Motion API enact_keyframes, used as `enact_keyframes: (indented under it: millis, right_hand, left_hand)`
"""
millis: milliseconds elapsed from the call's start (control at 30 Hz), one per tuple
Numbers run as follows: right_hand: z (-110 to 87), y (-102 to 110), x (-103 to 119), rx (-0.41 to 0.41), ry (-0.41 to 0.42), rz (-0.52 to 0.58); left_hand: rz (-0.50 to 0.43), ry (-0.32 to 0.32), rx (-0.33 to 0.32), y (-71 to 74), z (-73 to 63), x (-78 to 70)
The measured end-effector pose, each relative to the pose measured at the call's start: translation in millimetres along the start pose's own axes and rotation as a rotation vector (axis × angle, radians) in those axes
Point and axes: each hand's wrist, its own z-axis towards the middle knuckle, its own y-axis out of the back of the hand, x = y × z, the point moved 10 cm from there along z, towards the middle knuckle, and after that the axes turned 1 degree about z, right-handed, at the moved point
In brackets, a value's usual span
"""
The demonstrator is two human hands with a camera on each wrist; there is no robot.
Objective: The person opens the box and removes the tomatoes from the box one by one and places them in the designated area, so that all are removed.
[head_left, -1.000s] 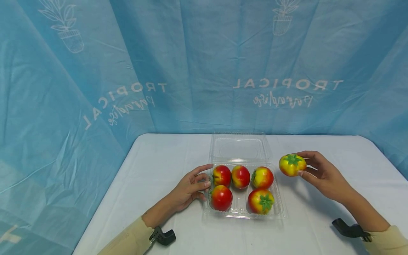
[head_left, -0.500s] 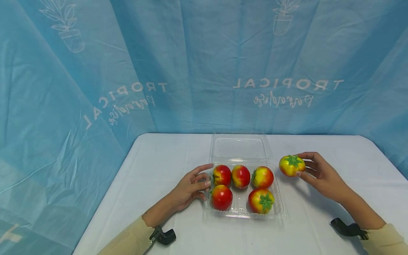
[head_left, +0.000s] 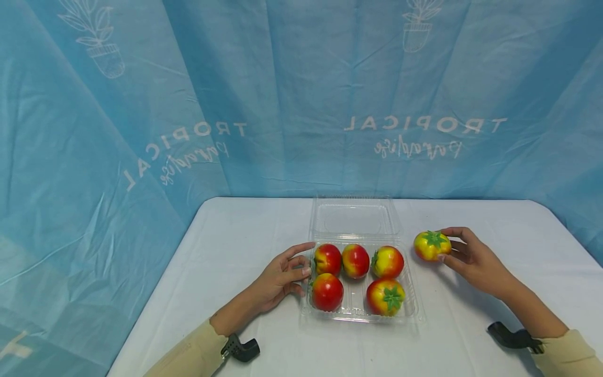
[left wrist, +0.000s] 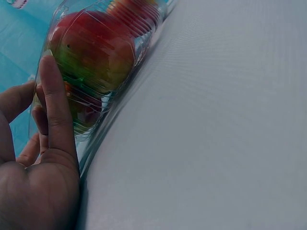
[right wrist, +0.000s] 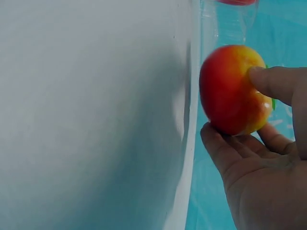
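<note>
My right hand (head_left: pixel 476 262) holds a red-and-yellow tomato (head_left: pixel 432 245) with a green star-shaped calyx, thumb on one side and fingers on the other. It hangs just right of a clear plastic clamshell container (head_left: pixel 354 314). In the right wrist view the tomato (right wrist: pixel 230 91) shows its red side, held by the fingertips. Several more tomatoes (head_left: pixel 388 297) sit inside, three at the back and two apart in front. My left hand (head_left: pixel 282 277) rests against the container's left wall with loosely bent fingers. The left wrist view shows that thumb (left wrist: pixel 55 105) along the clear wall.
The container's transparent lid (head_left: pixel 353 219) lies folded back towards the far table edge. A white cloth (head_left: pixel 254 225) covers the table. Behind it hangs a blue printed curtain (head_left: pixel 301 104). Each wrist wears a black camera mount (head_left: pixel 242 350).
My right hand has sunk very slightly with the tomato, staying right of the container. The left hand and the container have not visibly moved.
</note>
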Motion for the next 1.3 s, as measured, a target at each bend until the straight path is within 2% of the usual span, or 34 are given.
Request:
enact_keyframes:
  millis: [233, 500, 733, 1100, 1300]
  right_hand:
    - [0.2, -1.4, -3.8, 0.017, -0.028, -0.045]
    - [0.5, -4.7, -5.5, 0.046, -0.055, -0.008]
    - [0.4, -6.9, -8.3, 0.057, -0.081, -0.019]
    - [1.1, -5.0, -5.3, 0.034, -0.076, -0.094]
    - [1.9, -2.5, 4.4, -0.003, -0.026, -0.118]
  left_hand:
    - [-0.001, 0.002, 0.002, -0.6, 0.1, -0.2]
    - [-0.009, 0.003, 0.006, -1.9, -0.3, -1.8]
    - [-0.004, 0.01, 0.0, -0.7, -0.1, -0.6]
    - [-0.001, 0.009, 0.002, 1.1, 0.9, 1.3]
    - [-0.008, 0.009, 0.002, 0.6, 0.8, 0.6]
